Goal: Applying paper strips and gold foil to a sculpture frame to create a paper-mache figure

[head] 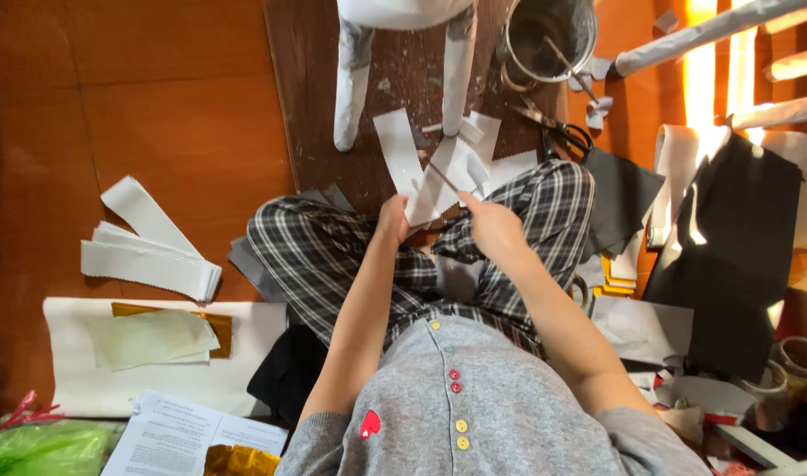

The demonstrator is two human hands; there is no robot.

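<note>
From the head view, the left hand [391, 220] pinches a white paper strip [402, 163] over the lap while the right hand [492, 225] grips a thin stick [443, 176] against it (glueing, probably); cut strips [152, 251] lie stacked aside, so much appears left.

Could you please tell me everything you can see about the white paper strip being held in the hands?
The white paper strip is long, flat and matte, like plain paper. It slants up from the left hand, which grips its lower end above the plaid-trousered lap. Beside it, the right hand holds a thin stick against more white paper pieces that overlap it. Behind lies a dark, paste-spattered board.
</note>
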